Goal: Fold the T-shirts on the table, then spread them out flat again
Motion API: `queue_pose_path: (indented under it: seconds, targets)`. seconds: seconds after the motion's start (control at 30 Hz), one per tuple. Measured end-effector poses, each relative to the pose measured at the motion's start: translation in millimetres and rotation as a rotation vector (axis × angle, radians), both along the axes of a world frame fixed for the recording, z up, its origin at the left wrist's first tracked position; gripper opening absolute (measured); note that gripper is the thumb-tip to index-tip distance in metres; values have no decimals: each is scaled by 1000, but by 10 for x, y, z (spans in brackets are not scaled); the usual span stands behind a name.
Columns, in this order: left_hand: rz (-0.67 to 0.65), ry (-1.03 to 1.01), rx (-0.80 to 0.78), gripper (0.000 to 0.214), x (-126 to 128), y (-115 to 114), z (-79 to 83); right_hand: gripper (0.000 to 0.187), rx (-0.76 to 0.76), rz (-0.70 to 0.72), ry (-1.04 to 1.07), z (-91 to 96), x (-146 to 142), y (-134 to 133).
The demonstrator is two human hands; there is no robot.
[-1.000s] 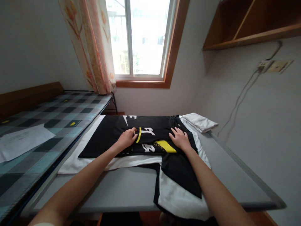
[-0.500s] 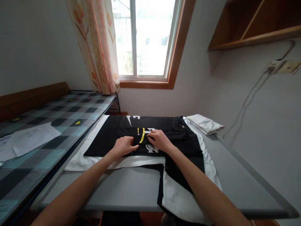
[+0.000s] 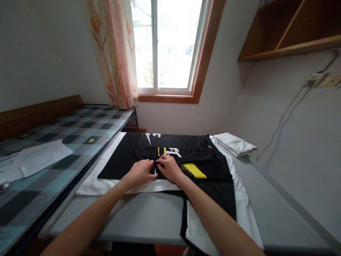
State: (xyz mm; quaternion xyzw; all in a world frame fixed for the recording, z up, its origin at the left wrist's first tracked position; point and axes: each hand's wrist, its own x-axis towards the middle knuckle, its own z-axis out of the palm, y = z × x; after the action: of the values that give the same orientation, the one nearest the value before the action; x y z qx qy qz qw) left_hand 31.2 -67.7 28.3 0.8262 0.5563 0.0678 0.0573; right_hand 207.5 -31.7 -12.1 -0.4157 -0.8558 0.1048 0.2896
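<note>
A black shirt [image 3: 128, 156] with white and yellow print lies spread on a grey table [image 3: 149, 213], on top of a white garment [image 3: 93, 185]. My left hand [image 3: 141, 171] and my right hand [image 3: 168, 168] rest side by side on the shirt near its front edge, fingertips meeting at a fold in the black cloth. Both hands have their fingers curled and pressed onto the fabric, pinching the fold. A yellow patch [image 3: 194, 170] shows just right of my right hand.
A folded white cloth [image 3: 236, 143] sits at the table's far right corner. A bed with a checked cover [image 3: 64, 131] and a white paper sheet [image 3: 37, 156] runs along the left. Window, curtain [image 3: 114, 53] and wall shelf [image 3: 287, 32] are behind.
My right hand slid left from the shirt's right part until it met my left hand. Both then came slightly nearer the front edge. The yellow patch, covered half a second ago, shows again.
</note>
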Motion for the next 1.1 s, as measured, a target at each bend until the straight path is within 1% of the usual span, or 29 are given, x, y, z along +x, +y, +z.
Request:
queue_pose_path:
  seconds: [0.07,0.13,0.3,0.4,0.53,0.63,0.73,0.87,0.97,1.03,1.1]
  targets:
    - [-91,-18,-22,24,-49,-16,23,19,2,-2,8,2,0,-2]
    - [-164,-45,-40,20,-95,-15,39,19,9,-1,14,0,-1,1]
    - [-238,-104,-61,3,-144,22,49,18,22,5,31,-12,5,1]
    - [-243,-149,-92,7,-169,33,58,16,29,1,41,-13,9,-5]
    - [-195,-231,-99,11,-173,18,95,15,44,17,39,-30,15,10]
    - [-193,-268,-78,13,-119,-10,109,14,44,41,37,-51,19,34]
    - [-214,-297,-29,14,-63,-31,74,12,37,64,50,-51,16,47]
    - [-262,-283,-32,14,-53,-33,-3,15,-29,54,175,1,6,35]
    - [-288,-298,-76,22,-76,-11,-22,19,-59,25,258,38,5,14]
    - [-275,-337,-97,29,-105,23,-13,22,-29,39,212,34,6,6]
    - [-243,-374,-82,32,-158,80,-2,20,14,68,113,5,5,8]
